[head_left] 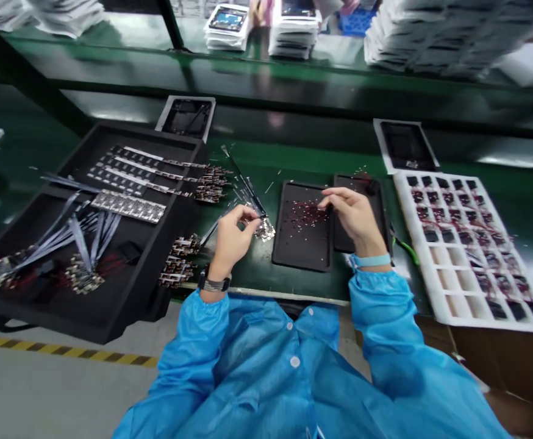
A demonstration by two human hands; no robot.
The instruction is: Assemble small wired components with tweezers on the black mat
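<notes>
My left hand is closed in a pinch beside a loose bunch of thin flat flex cables with silvery connector ends. A small dark bit shows at its fingertips; what it is I cannot make out. My right hand hovers over the inner edges of two shallow black trays, thumb and forefinger pinched together. Anything between those fingers is too small to tell. In the left black tray lie scattered tiny red and whitish parts. The second black tray is partly hidden beneath my right hand.
At left, a large black foam tray holds flex cables and a metallic board panel. Strips of small boards overhang its edge. Green-handled cutters lie beside a white compartment tray at right. Stacked devices line the shelf.
</notes>
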